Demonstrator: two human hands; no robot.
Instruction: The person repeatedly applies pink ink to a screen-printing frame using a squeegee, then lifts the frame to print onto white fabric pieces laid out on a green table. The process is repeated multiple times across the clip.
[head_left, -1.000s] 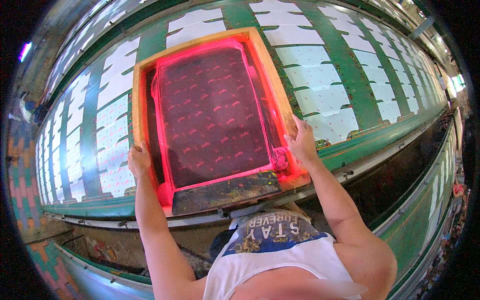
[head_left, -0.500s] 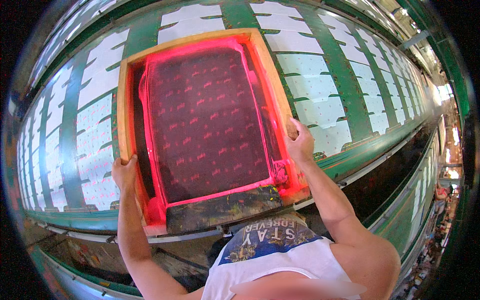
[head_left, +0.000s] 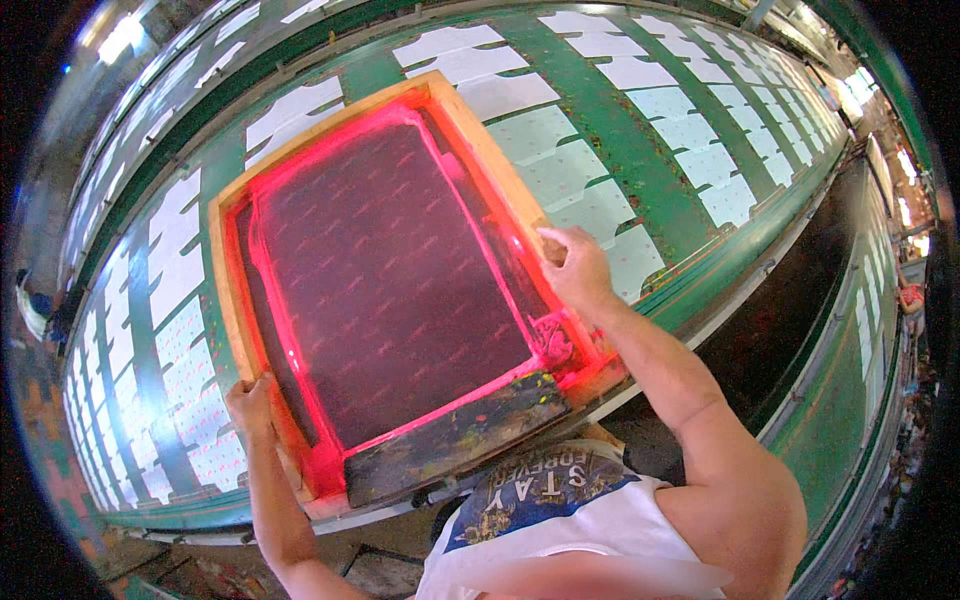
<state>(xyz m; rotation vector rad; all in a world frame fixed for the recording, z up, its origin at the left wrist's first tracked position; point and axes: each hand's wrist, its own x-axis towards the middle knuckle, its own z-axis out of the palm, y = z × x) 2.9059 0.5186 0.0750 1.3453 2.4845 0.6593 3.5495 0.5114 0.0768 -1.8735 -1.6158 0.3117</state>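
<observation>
I hold a wooden-framed printing screen (head_left: 228, 290) over the long green table, one hand on each side rail. Its dark mesh (head_left: 385, 280) carries rows of small pink marks, and bright pink ink is smeared around the inner borders. My left hand (head_left: 250, 405) is closed around the left rail near its lower end. My right hand (head_left: 578, 268) grips the right rail about midway, fingers curled over the wood. A dark, paint-specked board (head_left: 450, 440) lies along the screen's near end. The screen hides whatever is beneath it.
White cut fabric pieces (head_left: 455, 42) lie in columns along the green table (head_left: 650, 150), some with small printed marks. A rail (head_left: 790, 225) runs along its near edge. Another long table (head_left: 850, 400) stands to the right, with a dark gap between.
My view has swung, so the table and screen now slant more in the picture. Both hands keep their grip on the rails. The screen stays over the same column of pieces.
</observation>
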